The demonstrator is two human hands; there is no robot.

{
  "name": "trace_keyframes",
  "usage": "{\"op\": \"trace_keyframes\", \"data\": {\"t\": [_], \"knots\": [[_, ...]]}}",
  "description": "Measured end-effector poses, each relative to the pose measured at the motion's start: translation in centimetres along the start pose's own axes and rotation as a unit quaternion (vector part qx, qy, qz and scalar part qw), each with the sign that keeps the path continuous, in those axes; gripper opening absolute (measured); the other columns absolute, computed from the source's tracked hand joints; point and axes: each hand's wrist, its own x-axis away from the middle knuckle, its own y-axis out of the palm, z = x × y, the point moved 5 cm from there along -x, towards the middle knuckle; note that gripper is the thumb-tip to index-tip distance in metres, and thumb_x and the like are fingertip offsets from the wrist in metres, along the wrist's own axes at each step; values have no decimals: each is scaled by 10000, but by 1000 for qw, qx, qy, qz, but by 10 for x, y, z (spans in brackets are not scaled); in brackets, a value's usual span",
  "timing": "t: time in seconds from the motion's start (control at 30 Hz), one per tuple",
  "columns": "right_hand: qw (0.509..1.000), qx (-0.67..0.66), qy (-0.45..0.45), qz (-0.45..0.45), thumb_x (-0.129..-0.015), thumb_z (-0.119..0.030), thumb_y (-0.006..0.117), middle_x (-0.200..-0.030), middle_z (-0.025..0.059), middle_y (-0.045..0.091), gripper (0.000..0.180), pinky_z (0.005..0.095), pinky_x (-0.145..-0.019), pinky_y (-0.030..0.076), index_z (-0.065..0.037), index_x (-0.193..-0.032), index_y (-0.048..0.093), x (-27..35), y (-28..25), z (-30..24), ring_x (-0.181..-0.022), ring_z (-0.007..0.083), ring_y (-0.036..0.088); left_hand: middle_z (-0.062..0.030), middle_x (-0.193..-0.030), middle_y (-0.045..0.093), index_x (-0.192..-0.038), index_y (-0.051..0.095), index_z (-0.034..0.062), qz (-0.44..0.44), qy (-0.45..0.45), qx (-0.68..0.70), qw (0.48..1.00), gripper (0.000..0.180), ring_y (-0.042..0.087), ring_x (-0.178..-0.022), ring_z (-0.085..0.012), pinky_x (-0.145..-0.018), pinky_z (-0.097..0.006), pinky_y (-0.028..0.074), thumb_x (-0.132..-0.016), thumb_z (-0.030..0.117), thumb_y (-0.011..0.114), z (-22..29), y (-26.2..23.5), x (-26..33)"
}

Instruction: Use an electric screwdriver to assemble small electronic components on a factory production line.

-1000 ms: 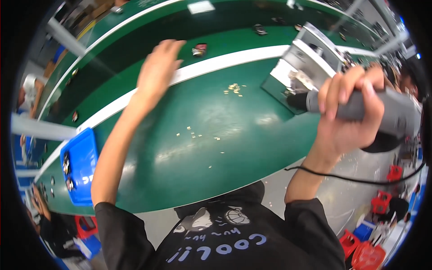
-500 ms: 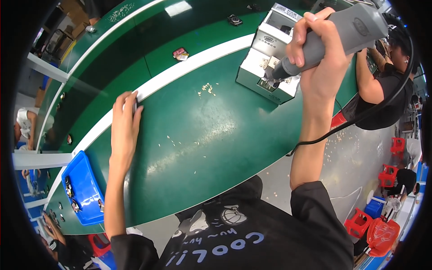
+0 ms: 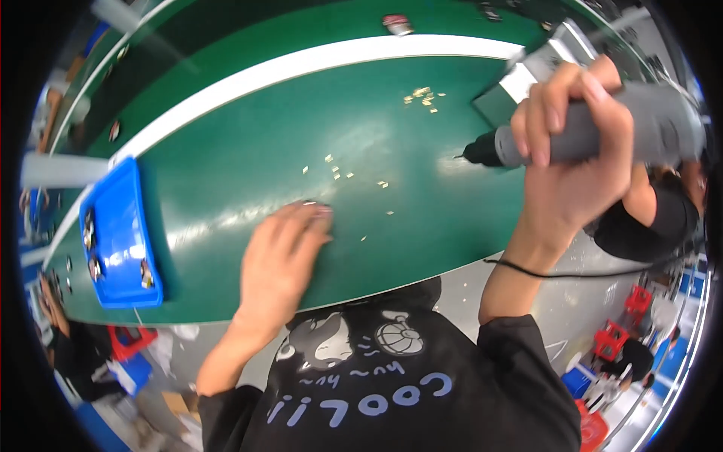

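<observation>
My right hand (image 3: 572,147) is wrapped round a grey electric screwdriver (image 3: 655,124). Its black nose and thin bit point left above the green table, apart from the small metal-and-white box (image 3: 516,87), which my hand and the tool partly hide. My left hand (image 3: 277,252) is low over the near part of the table, fingers curled on a small dark and reddish part (image 3: 320,209), mostly covered by the fingers. Tiny pale yellow pieces (image 3: 337,175) lie scattered beyond this hand, with a small heap of similar pieces (image 3: 419,92) farther back.
A blue tray (image 3: 143,218) with several small parts stands at the left. Beyond a white strip (image 3: 339,51) runs another green surface carrying a small reddish part (image 3: 397,24). The black cable (image 3: 572,274) hangs by my right forearm. Another person (image 3: 655,218) sits at the right.
My left hand has come from the white strip to the near part of the table. My right hand has drawn the screwdriver out of the box. The head view has shifted.
</observation>
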Motion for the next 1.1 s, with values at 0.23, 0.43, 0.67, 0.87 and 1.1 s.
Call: {"op": "trace_keyframes", "data": {"t": [0.23, 0.43, 0.67, 0.87, 1.1], "knots": [[991, -91, 34, -96, -958, -172, 427, -658, 101, 461, 141, 332, -385, 359, -35, -930, 415, 46, 70, 19, -371, 155, 388, -161, -1112, 635, -1056, 636, -44, 33, 90, -34, 995, 312, 626, -1037, -295, -790, -361, 524, -758, 47, 652, 16, 9, -4], [993, -49, 54, -98, -954, -154, 424, -657, 108, 473, 112, 334, -395, 365, -44, -935, 419, 56, 81, 38, -370, 159, 389, -180, -1014, 654, -988, 658, -71, 69, 138, -52, 987, 271, 652, -955, -298, -729, -355, 529, -739, 35, 662, 10, 10, 2], [989, -63, 69, -115, -962, -145, 417, -667, 117, 483, 96, 339, -414, 383, -50, -950, 426, 61, 82, 46, -380, 168, 403, -169, -927, 663, -920, 684, -72, 108, 159, -104, 976, 202, 677, -878, -314, -687, -353, 529, -739, 18, 680, 15, 11, 6], [989, -53, 66, -123, -965, -153, 424, -666, 114, 485, 101, 345, -421, 395, -60, -996, 450, 62, 85, 54, -383, 168, 403, -161, -879, 655, -885, 685, -65, 119, 169, -102, 973, 140, 691, -858, -322, -667, -360, 539, -769, 13, 689, 15, 12, 7], [985, -73, 71, -142, -967, -159, 427, -665, 108, 485, 103, 341, -421, 390, -63, -993, 450, 58, 82, 57, -383, 167, 405, -158, -833, 641, -854, 673, -68, 124, 166, -117, 971, 114, 698, -857, -334, -677, -359, 555, -765, 2, 686, 17, 13, 7]]}}
